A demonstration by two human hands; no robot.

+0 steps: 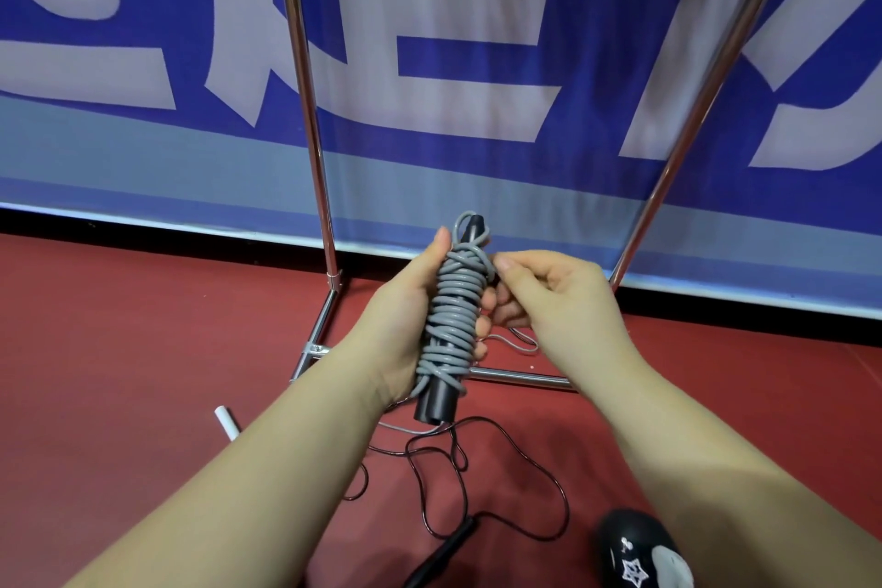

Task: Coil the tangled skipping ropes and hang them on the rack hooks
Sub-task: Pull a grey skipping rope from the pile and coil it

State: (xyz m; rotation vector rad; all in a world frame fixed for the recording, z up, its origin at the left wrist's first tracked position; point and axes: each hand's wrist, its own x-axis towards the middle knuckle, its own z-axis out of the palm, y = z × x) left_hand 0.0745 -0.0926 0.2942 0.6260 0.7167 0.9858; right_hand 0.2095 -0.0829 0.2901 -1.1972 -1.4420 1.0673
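Grey rope (pixel 452 310) sat wound around black handles in the gripping left hand (pixel 405 315); the right hand (pixel 539 296) pinched its end. Untucked, that end could slip and the coils would likely unravel.

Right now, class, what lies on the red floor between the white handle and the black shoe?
The head view shows loops of thin dark skipping rope with its black handle, between white handle and shoe.
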